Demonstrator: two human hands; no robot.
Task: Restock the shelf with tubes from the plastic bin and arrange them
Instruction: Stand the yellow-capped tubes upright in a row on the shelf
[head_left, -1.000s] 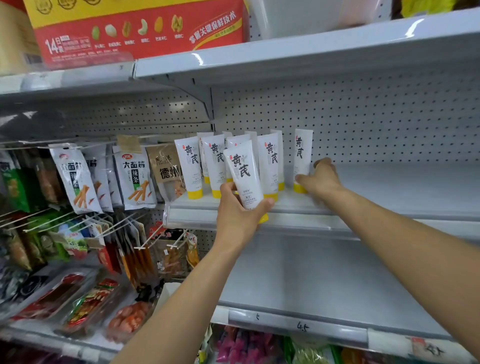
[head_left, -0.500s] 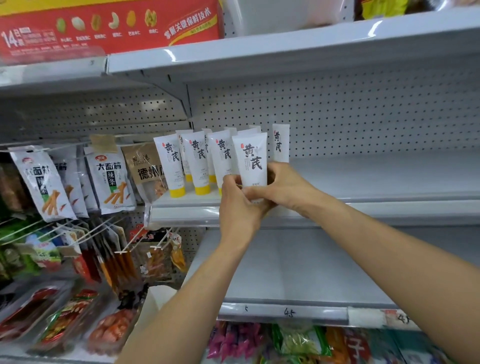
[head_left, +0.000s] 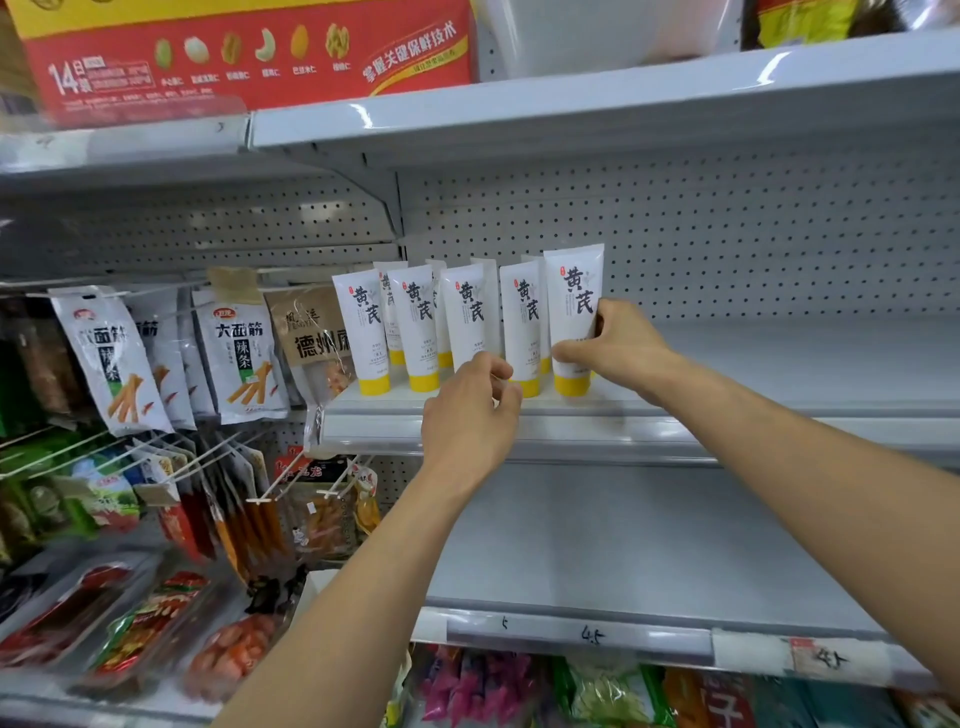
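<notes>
The right hand (head_left: 618, 348) gripped a white squeeze tube with a yellow cap (head_left: 574, 312), fingers (head_left: 571, 356) clamped round its lower body. The tube stood cap-down on the grey metal shelf (head_left: 779, 364), at the right end of the row of matching tubes (head_left: 415, 322), label facing out. It was probably held low like that so it could be squared up with its neighbours without toppling.

The left hand (head_left: 467, 410) hovered at the base of the third front tube with its fingers curled. I could not tell whether they pinched anything.

Half a second before, both hands had held this tube together in front of the row. It had since passed to the right hand alone and moved to the row's end. The plastic bin was out of view.
</notes>
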